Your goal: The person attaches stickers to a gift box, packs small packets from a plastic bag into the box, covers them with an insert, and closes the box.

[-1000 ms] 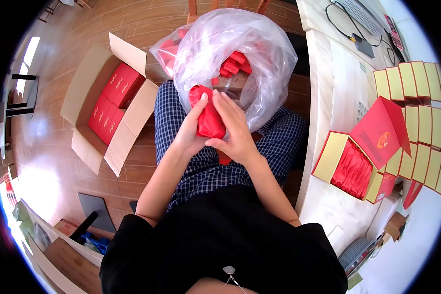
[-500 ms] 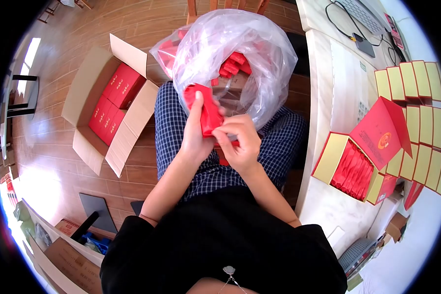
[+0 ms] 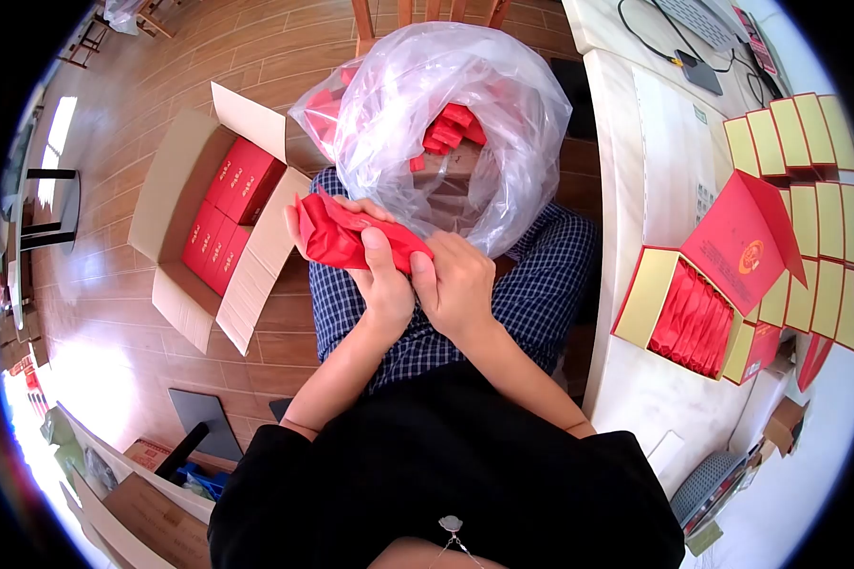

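In my left hand (image 3: 387, 284) is a bunch of glossy red packets (image 3: 330, 235), lying almost level above my lap; how many there are I cannot tell. The thumb presses on top and the fingers wrap round the far side. My right hand (image 3: 459, 283) pinches the right end of the bunch between thumb and fingers. Just beyond both hands stands a large clear plastic bag (image 3: 527, 104), its mouth wide, with more red packets (image 3: 455, 126) inside.
On the right-hand table, an open red gift box (image 3: 643, 284) holds a row of red packets, beside stacked yellow-sided boxes (image 3: 805, 211). A cardboard carton (image 3: 173, 180) with red boxes (image 3: 220, 237) sits at left. Cables and a small dark device (image 3: 700, 74) lie at upper right.
The red packets have swung from nearly upright to level, their far end now pointing left. My left hand has turned with them, and my right hand keeps hold of the near end.
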The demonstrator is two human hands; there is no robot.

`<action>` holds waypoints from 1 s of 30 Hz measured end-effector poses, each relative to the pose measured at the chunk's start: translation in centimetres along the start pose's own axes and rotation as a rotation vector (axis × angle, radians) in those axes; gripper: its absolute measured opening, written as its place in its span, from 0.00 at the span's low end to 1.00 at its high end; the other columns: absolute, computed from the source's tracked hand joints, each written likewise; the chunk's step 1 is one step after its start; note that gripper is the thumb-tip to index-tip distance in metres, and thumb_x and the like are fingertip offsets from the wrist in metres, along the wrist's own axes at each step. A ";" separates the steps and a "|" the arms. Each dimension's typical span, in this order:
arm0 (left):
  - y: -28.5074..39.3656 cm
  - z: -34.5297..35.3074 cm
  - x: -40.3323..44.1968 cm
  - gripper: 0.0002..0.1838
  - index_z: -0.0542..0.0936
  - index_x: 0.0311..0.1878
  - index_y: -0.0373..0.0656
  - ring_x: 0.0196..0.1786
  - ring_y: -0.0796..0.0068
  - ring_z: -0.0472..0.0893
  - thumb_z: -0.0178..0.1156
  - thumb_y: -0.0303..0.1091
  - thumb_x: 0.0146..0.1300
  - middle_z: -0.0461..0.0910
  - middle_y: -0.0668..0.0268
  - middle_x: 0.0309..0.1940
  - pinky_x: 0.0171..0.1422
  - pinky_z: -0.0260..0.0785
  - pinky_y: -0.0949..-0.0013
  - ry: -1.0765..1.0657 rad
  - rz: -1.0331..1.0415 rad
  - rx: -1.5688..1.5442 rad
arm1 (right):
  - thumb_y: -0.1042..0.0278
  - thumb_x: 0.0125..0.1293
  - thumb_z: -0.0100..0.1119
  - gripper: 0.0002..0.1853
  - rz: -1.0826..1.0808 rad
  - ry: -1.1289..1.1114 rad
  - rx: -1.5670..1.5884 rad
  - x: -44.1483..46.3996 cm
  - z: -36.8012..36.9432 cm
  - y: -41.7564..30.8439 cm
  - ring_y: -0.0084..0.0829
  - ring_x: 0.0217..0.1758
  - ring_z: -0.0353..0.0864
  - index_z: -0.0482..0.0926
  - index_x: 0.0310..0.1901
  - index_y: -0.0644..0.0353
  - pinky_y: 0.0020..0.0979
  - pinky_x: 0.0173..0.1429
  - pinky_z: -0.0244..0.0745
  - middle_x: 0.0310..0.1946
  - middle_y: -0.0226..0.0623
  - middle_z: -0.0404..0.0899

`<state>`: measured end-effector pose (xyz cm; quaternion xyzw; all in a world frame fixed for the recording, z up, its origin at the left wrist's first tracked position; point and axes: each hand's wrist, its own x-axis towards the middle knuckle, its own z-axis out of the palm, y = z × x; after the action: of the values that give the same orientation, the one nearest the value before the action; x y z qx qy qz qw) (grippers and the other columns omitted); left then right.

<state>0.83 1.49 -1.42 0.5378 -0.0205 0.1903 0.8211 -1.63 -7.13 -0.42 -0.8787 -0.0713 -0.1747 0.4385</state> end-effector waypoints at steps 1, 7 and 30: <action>0.3 0.1 -0.1 0.16 0.61 0.57 0.43 0.47 0.75 0.68 0.44 0.42 0.75 0.67 0.64 0.43 0.56 0.62 0.68 0.015 -0.049 -0.001 | 0.61 0.62 0.56 0.15 -0.026 -0.011 -0.001 0.0 -0.1 0.1 0.46 0.24 0.73 0.73 0.25 0.64 0.43 0.28 0.67 0.21 0.42 0.71; 0.7 0.3 2.0 0.39 0.44 0.73 0.43 0.63 0.66 0.64 0.57 0.32 0.67 0.60 0.56 0.62 0.68 0.57 0.64 0.008 -0.195 0.382 | 0.69 0.64 0.53 0.09 0.066 0.040 0.162 0.3 -1.6 1.2 0.47 0.30 0.76 0.76 0.30 0.65 0.41 0.35 0.71 0.27 0.45 0.75; 8.0 -3.6 5.9 0.45 0.41 0.77 0.44 0.74 0.66 0.56 0.59 0.38 0.66 0.54 0.53 0.72 0.76 0.45 0.65 -0.915 -0.720 0.269 | 0.80 0.47 0.63 0.15 -0.425 -0.189 0.073 5.4 -6.5 -0.7 0.38 0.39 0.79 0.79 0.41 0.60 0.36 0.43 0.72 0.38 0.36 0.78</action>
<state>2.99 9.24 5.44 0.6374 -0.1643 -0.3501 0.6664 1.66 -12.02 5.68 -0.8400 -0.3018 -0.1773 0.4145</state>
